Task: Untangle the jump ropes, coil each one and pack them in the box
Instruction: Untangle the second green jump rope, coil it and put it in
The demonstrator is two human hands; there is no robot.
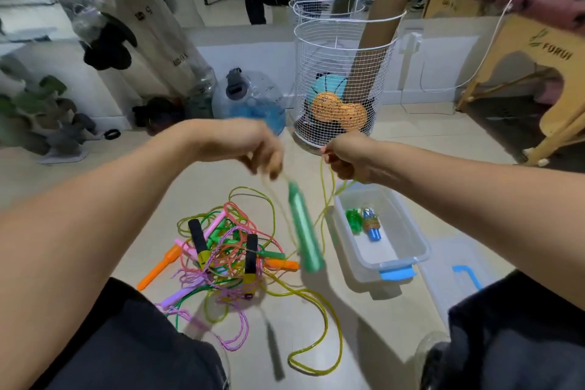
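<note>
My left hand (253, 150) pinches a yellow-green rope just above its green handle (304, 231), which hangs blurred in the air. Farther along, my right hand (346, 158) grips the same rope (329, 320); from there it loops down to the floor. A tangled pile of jump ropes (221, 253) with orange, pink, black and green handles lies on the floor below my left hand. To the right stands the clear plastic box (408, 225) with blue latches. One coiled rope with blue and green handles (364, 223) lies inside it.
The box's clear lid (456, 275) lies on the floor right of the box. A white wire basket (342, 82) with balls and cardboard tubes stands behind my hands. A water jug (250, 101) is at its left, a wooden stool (538, 79) at far right. My knees frame the bottom.
</note>
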